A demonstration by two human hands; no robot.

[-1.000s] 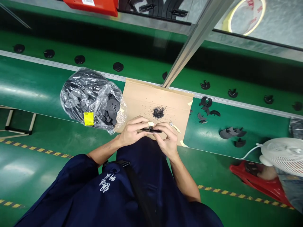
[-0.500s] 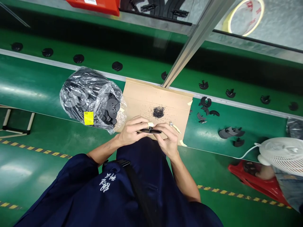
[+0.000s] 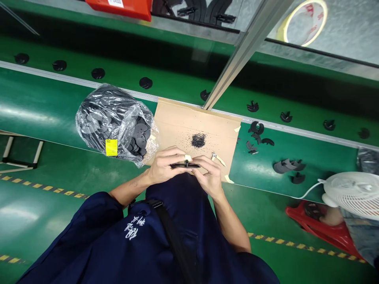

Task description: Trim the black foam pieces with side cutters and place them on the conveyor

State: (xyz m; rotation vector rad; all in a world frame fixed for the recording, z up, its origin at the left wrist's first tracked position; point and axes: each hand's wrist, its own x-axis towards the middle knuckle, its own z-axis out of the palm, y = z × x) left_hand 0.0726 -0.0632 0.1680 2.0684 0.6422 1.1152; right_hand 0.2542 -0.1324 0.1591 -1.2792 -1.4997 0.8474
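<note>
Between my two hands, at the near edge of the cardboard sheet [image 3: 174,114], I hold a thin black disc-like plastic part [image 3: 186,165], seen nearly edge-on with a small post on its upper side. My left hand [image 3: 162,165] pinches its left end, and a pale wrap covers one fingertip. My right hand [image 3: 209,173] grips the right end. Just beyond them lies a pile of tiny black pieces [image 3: 198,140] on the cardboard. A small tool with yellowish handles, perhaps nippers [image 3: 218,158], rests beside my right hand.
A clear plastic bag [image 3: 115,118] of black discs stands on the left. Curved black parts [image 3: 288,165] lie to the right, near a white fan [image 3: 352,193]. Black assemblies [image 3: 145,83] line the green belt behind a metal post [image 3: 237,63]. A person's leg [image 3: 361,232] shows at right.
The black part has tilted slightly and shifted a little left in my hands. The assemblies right of the post on the belt have moved slightly left.
</note>
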